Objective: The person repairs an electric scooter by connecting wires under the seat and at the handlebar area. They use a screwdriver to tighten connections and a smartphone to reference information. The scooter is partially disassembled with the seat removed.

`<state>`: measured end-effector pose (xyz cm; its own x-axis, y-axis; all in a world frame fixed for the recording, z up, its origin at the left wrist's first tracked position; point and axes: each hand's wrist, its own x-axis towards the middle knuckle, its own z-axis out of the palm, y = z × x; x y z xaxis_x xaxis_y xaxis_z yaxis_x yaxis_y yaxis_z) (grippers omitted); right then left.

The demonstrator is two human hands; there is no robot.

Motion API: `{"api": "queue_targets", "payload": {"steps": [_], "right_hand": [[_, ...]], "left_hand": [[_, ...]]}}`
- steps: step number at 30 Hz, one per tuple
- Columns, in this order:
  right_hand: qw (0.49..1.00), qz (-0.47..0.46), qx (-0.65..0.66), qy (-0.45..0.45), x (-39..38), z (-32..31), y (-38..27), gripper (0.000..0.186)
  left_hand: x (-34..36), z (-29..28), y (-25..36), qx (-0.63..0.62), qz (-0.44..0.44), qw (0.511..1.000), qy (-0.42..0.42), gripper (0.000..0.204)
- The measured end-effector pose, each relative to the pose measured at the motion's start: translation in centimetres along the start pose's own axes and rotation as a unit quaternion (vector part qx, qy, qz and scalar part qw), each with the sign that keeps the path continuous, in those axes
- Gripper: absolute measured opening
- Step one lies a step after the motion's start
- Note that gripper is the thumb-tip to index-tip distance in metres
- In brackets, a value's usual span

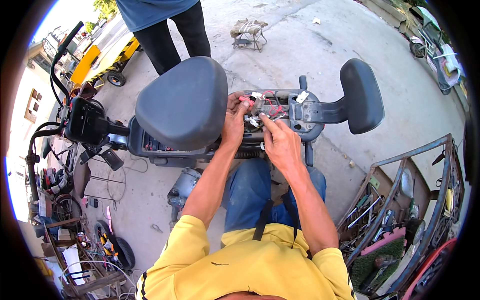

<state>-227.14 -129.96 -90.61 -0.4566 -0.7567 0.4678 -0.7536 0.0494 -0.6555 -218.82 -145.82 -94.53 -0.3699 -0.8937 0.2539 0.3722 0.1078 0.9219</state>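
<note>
A small electric scooter (310, 112) lies in front of me with its grey seat (182, 102) raised and its rear compartment open. Inside sit red and white wires with connectors (265, 106). My left hand (234, 120) pinches a red connector at the compartment's left side. My right hand (280, 142) reaches in from below, fingertips gripping a white wire end beside the bundle. A dark backrest pad (361, 95) sticks out to the right.
Another person in dark trousers (172, 32) stands behind the seat. The handlebars (65, 55) rise at left. A metal rack of hand tools (395, 210) stands at right, a small motor (182, 187) lies on the concrete, and clutter fills the lower left.
</note>
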Motion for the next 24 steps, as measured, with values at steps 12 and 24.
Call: {"api": "queue_targets", "payload": {"steps": [12, 24], "right_hand": [[0.948, 0.082, 0.291, 0.099, -0.9, 5.6, 1.1, 0.036], [0.997, 0.016, -0.08, -0.015, 0.5, 0.8, -1.7, 0.04]], "left_hand": [[0.2, 0.0, -0.5, -0.014, -0.009, 1.0, 0.003, 0.024], [0.1, 0.1, -0.8, 0.019, 0.017, 1.0, -0.002, 0.026]]}}
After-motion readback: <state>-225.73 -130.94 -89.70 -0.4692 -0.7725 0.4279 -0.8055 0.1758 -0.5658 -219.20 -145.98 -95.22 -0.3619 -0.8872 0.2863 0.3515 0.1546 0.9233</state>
